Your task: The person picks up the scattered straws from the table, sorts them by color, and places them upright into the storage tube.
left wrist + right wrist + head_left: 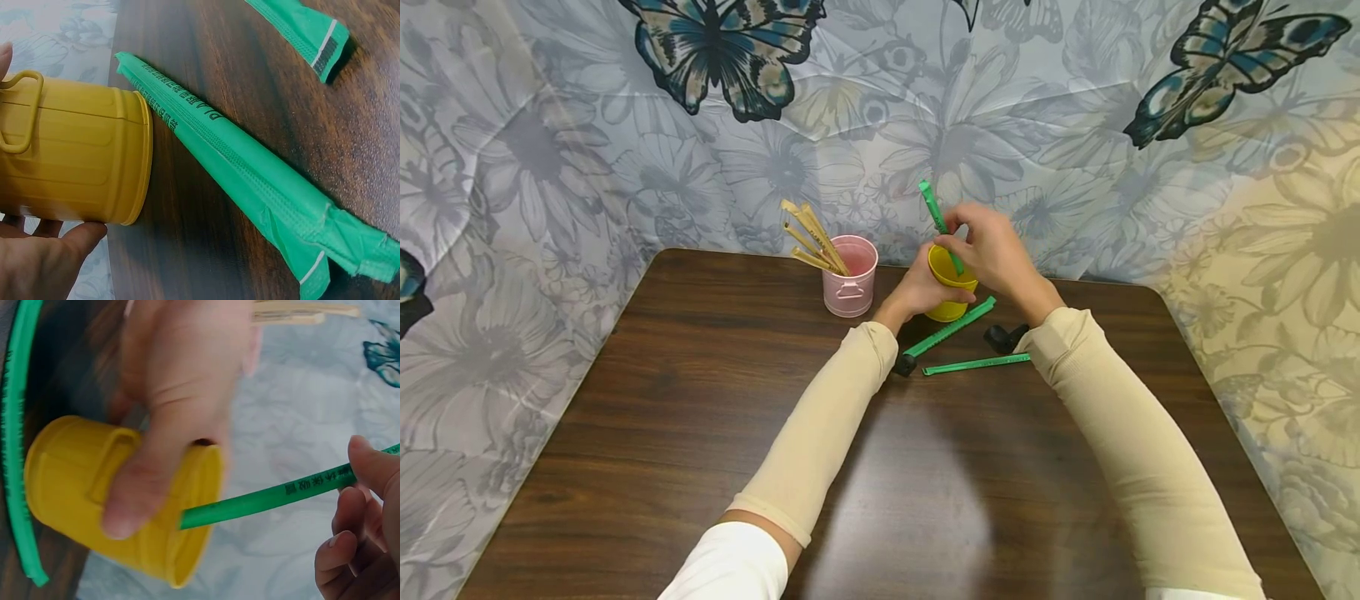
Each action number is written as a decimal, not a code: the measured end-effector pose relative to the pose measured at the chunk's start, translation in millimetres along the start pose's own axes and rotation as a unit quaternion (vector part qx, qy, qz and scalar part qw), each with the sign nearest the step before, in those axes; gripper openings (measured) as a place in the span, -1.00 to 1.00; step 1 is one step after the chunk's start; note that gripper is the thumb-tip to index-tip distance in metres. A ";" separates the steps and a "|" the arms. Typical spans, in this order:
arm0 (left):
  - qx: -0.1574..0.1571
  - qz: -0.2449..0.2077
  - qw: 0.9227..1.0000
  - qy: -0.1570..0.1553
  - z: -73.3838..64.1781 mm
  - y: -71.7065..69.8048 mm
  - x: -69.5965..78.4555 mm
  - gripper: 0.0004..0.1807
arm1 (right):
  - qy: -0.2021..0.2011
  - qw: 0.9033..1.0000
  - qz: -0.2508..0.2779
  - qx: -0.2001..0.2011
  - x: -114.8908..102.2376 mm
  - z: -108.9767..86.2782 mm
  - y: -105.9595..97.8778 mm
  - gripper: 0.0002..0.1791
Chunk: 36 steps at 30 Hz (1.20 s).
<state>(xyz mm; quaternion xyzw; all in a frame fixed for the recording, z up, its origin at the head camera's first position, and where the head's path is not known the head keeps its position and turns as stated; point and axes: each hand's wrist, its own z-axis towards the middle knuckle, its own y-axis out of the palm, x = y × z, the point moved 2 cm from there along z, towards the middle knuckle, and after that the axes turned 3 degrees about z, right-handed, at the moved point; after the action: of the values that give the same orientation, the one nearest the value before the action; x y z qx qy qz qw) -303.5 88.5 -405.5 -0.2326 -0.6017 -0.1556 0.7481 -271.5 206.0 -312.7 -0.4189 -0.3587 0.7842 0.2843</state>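
Observation:
In the head view my left hand (925,283) grips a small yellow bucket (947,312) near the far edge of the table. Its thumb lies across the bucket's side in the right wrist view. My right hand (992,246) pinches a green paper-wrapped straw (931,202) between thumb and fingers, above the bucket. The straw's lower end reaches into the bucket's mouth. On the table in front of the bucket lies a second green wrapped straw (225,162), slanting. A third green straw (976,365) lies closer to me, partly covered by my right sleeve.
Left of the yellow bucket stands a pink bucket (848,292) with several tan wrapped straws (816,237) leaning in it. The dark wooden table (662,400) ends against a butterfly-printed cloth (865,150). A small black device (906,364) sits by my left wrist.

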 end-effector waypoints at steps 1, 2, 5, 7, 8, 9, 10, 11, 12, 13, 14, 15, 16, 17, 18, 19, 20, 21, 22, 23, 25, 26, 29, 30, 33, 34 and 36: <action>0.001 0.001 1.000 0.000 0.6 -0.2 -0.6 -0.15 | 0.008 1.000 0.000 -0.006 2.5 -0.4 3.1 -0.86; 0.001 0.002 1.000 -0.001 1.3 -0.3 -1.4 -0.15 | 0.014 1.000 0.002 -0.012 4.7 -0.9 5.7 -0.86; 0.004 -0.001 1.000 0.005 3.0 -0.4 -3.7 -0.18 | 0.032 0.999 0.003 -0.024 10.6 -2.0 12.6 -0.87; 0.007 -0.005 1.000 0.008 3.5 -0.2 -4.7 -0.19 | 0.038 0.999 0.004 -0.027 13.9 -3.0 16.0 -0.87; 0.007 -0.009 1.000 0.008 3.6 0.0 -5.0 -0.19 | 0.041 0.999 0.004 -0.027 15.6 -3.3 17.3 -0.86; 0.010 -0.015 1.000 0.010 3.3 0.3 -4.9 -0.20 | 0.042 0.999 0.003 -0.027 17.0 -3.5 18.5 -0.86; 0.011 -0.018 1.000 0.010 3.0 0.4 -5.0 -0.21 | 0.043 0.999 0.004 -0.027 18.2 -3.7 19.3 -0.86; 0.012 -0.020 1.000 0.013 3.1 0.6 -5.3 -0.21 | 0.042 0.999 0.005 -0.025 19.3 -3.9 20.0 -0.85; 0.013 -0.022 1.000 0.013 2.9 0.7 -5.3 -0.22 | 0.042 0.999 0.005 -0.025 20.3 -4.0 20.4 -0.85; 0.014 -0.023 1.000 0.015 2.9 0.9 -5.3 -0.22 | 0.043 0.999 0.003 -0.024 21.3 -3.9 20.8 -0.86; 0.014 -0.024 0.999 0.019 3.0 1.1 -5.3 -0.23 | 0.044 0.999 0.003 -0.024 21.8 -4.0 21.0 -0.86; 0.015 -0.024 0.999 0.021 2.9 1.3 -5.2 -0.24 | 0.045 0.999 0.004 -0.025 22.2 -4.1 21.1 -0.86; 0.015 -0.023 0.999 0.022 2.8 1.5 -5.1 -0.24 | 0.046 0.999 0.004 -0.026 22.7 -4.2 21.3 -0.85; 0.016 -0.022 0.999 0.021 2.7 1.7 -5.0 -0.23 | 0.046 0.999 0.004 -0.027 23.0 -4.4 21.2 -0.85; 0.017 -0.020 1.000 0.017 2.1 1.9 -4.8 -0.19 | 0.046 0.999 0.006 -0.028 23.2 -4.7 21.2 -0.84; 0.018 -0.018 1.000 0.014 1.8 2.1 -4.6 -0.16 | 0.045 0.999 0.008 -0.029 23.2 -5.1 21.1 -0.82; 0.018 -0.014 1.000 0.008 1.2 2.3 -4.5 -0.13 | 0.044 0.999 0.011 -0.030 23.3 -5.6 20.7 -0.80; 0.018 -0.010 1.000 0.001 0.7 2.5 -4.6 -0.11 | 0.043 0.999 0.014 -0.031 23.2 -6.3 20.4 -0.78; 0.017 -0.006 1.000 -0.001 0.4 2.6 -4.5 -0.09 | 0.041 0.999 0.015 -0.031 23.0 -7.0 19.9 -0.77; 0.016 -0.004 1.000 -0.001 0.1 2.7 -4.5 -0.08 | 0.039 0.999 0.017 -0.031 22.8 -7.9 19.2 -0.75; 0.013 -0.004 1.000 0.003 0.3 3.1 -5.0 -0.10 | 0.037 0.999 0.018 -0.035 21.8 -10.5 17.6 -0.74; 0.013 -0.002 1.000 0.005 0.2 3.2 -5.0 -0.12 | 0.038 0.998 0.015 -0.037 21.3 -12.5 16.6 -0.74; 0.012 -0.009 1.000 0.012 0.0 3.2 -4.9 -0.17 | 0.041 0.998 0.005 -0.044 19.7 -21.1 12.9 -0.73; 0.010 -0.011 1.000 0.009 -0.1 3.2 -5.0 -0.19 | 0.042 0.998 0.001 -0.047 19.3 -24.8 11.5 -0.73; 0.009 -0.019 1.000 0.000 1.0 3.3 -6.8 -0.22 | 0.036 0.998 -0.013 -0.054 18.8 -37.3 7.6 -0.75; 0.009 -0.023 1.000 -0.006 1.4 3.1 -7.4 -0.21 | 0.033 0.998 -0.015 -0.057 18.9 -41.6 6.5 -0.75; 0.009 -0.021 1.000 -0.016 2.5 2.5 -9.9 -0.20 | 0.025 0.998 -0.018 -0.061 19.3 -50.0 5.0 -0.76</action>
<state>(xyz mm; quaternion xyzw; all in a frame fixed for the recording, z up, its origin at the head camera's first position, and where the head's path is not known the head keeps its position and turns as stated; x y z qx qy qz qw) -306.5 91.5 -415.1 -0.2159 -0.6198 -0.1623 0.7369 -238.6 233.7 -345.1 -0.4485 -0.4059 0.7449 0.2814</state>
